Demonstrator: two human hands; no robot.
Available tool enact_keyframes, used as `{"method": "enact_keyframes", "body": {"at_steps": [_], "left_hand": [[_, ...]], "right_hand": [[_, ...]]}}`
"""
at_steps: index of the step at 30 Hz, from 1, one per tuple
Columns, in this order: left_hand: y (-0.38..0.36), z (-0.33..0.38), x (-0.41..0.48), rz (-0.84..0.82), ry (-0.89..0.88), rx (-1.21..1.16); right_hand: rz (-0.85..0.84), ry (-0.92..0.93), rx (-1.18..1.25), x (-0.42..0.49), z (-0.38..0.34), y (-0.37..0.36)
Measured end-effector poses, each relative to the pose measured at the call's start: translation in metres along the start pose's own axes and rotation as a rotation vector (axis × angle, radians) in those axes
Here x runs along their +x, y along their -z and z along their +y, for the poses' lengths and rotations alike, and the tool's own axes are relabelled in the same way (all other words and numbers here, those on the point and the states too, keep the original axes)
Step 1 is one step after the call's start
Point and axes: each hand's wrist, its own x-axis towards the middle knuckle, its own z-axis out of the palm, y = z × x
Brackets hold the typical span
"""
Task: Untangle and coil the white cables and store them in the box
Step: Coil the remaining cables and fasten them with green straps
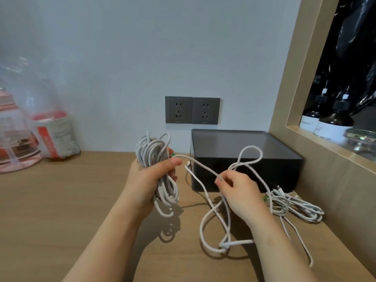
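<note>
Two forearms come up from the near edge, and between them at 6 o'clock I have the wooden desk point(61, 210). Just inside my right wrist, at 5 o'clock from centre, a loose cable point(201, 226) lies on the wood in crossing white loops. One strand trails off toward 4 o'clock, ending near the frame's lower right. My left hand point(150, 176) is closed around a coiled bundle point(151, 151) of white cable, fingers wrapped round its middle and thumb laid across the front. Loops stand out above the fist and hang below it, off the wood. From the bundle a strand runs toward 3 o'clock to my right hand point(238, 192), which pinches it between thumb and fingertips. Past the pinch it rises in a loop in front of the box point(244, 167). At 4 o'clock of that hand a second tangle point(284, 206) of white cables rests on the desk, just beside the box's front right corner and near the side panel point(335, 190). The dark box sits at 1 o'clock, back against the wall, right side close to the panel. I cannot tell whether its smoky top is a lid. The widest run of desktop lies at 9 o'clock, reaching back to a plastic bag point(36, 88) and a pink bottle point(14, 143). Wall sockets point(179, 110) sit at 12 o'clock, and dark bottles point(333, 123) stand in a niche at 2 o'clock.
</note>
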Motion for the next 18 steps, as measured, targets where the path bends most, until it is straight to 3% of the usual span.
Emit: {"method": "enact_keyframes", "body": {"at_steps": [3,5,10,18], "left_hand": [[-0.001,-0.001,0.001,-0.003,0.015,0.062],[-0.001,-0.004,0.003,0.077,0.014,0.193],[0.001,-0.016,0.005,0.192,0.095,0.365],[-0.010,-0.027,0.004,0.050,0.178,0.453]], "right_hand": [[0.217,0.014,-0.202,0.003,0.007,0.005],[0.170,0.039,-0.151,0.001,0.008,0.012],[-0.134,0.045,0.308,-0.006,0.000,0.016],[0.102,0.285,0.290,-0.012,-0.018,-0.004]]}}
